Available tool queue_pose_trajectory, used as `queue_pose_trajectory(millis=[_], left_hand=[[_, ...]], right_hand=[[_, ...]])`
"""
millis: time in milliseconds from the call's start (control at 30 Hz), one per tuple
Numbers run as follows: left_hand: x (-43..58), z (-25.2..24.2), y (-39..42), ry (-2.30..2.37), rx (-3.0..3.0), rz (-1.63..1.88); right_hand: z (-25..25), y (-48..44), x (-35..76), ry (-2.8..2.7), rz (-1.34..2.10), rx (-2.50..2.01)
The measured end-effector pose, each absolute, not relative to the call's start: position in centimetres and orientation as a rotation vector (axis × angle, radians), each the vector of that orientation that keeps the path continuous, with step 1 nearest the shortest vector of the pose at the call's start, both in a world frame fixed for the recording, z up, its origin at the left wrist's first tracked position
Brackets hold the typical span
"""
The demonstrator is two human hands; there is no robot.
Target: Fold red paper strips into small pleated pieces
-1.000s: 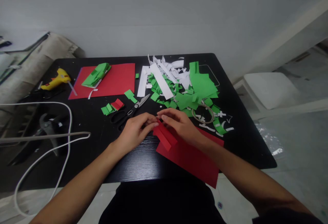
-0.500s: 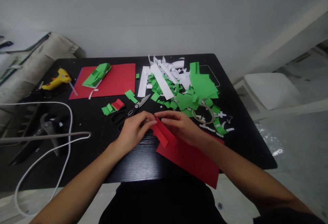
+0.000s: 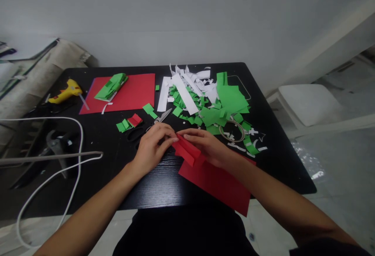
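Observation:
Between my two hands is a folded strip of red paper (image 3: pixel 187 152) with lengthwise creases. My left hand (image 3: pixel 154 144) pinches its far left end between thumb and fingers. From the other side my right hand (image 3: pixel 206 143) grips the same strip near its top, the fingertips partly hidden behind the fold. Under the strip and my right forearm lies a larger red sheet (image 3: pixel 219 181), one corner hanging past the table's front edge. Scissors (image 3: pixel 161 118) with black handles lie just beyond my left hand, partly covered by it.
Green and white paper scraps (image 3: pixel 202 99) heap at the back, beside a tape roll (image 3: pixel 232 131). Small folded pieces (image 3: pixel 129 122) lie left. A yellow glue gun (image 3: pixel 66 92), red sheets (image 3: pixel 137 92) with a green folded bundle (image 3: pixel 111 86), pliers (image 3: pixel 57 146) and a white cable (image 3: pixel 79 170) are further left.
The creased red strip has opened out slightly, its near end now spread wider. My left hand has shifted a little forward, covering more of the scissors.

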State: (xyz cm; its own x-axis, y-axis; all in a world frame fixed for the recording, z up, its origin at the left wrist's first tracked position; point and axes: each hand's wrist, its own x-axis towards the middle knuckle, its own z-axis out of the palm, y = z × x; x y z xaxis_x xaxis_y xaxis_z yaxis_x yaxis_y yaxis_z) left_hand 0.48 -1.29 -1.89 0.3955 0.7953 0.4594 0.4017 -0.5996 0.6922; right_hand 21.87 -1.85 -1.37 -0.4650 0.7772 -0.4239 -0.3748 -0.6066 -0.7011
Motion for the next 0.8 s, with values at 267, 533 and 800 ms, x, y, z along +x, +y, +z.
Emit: queue_pose_trajectory(millis=[267,533,800], left_hand=[[0.40,-1.99,-1.36,1.015,2.262,1.105],[0.48,-1.72,-1.36,1.009,2.252,1.116],[0.50,-1.73,-1.31,0.986,2.229,1.076]], right_hand=[[-1.47,-1.71,21.90,-0.658,2.115,-0.949],[-1.13,-1.87,21.87,-0.637,2.105,-0.977],[-1.25,-1.92,21.85,-0.635,2.092,-0.948]])
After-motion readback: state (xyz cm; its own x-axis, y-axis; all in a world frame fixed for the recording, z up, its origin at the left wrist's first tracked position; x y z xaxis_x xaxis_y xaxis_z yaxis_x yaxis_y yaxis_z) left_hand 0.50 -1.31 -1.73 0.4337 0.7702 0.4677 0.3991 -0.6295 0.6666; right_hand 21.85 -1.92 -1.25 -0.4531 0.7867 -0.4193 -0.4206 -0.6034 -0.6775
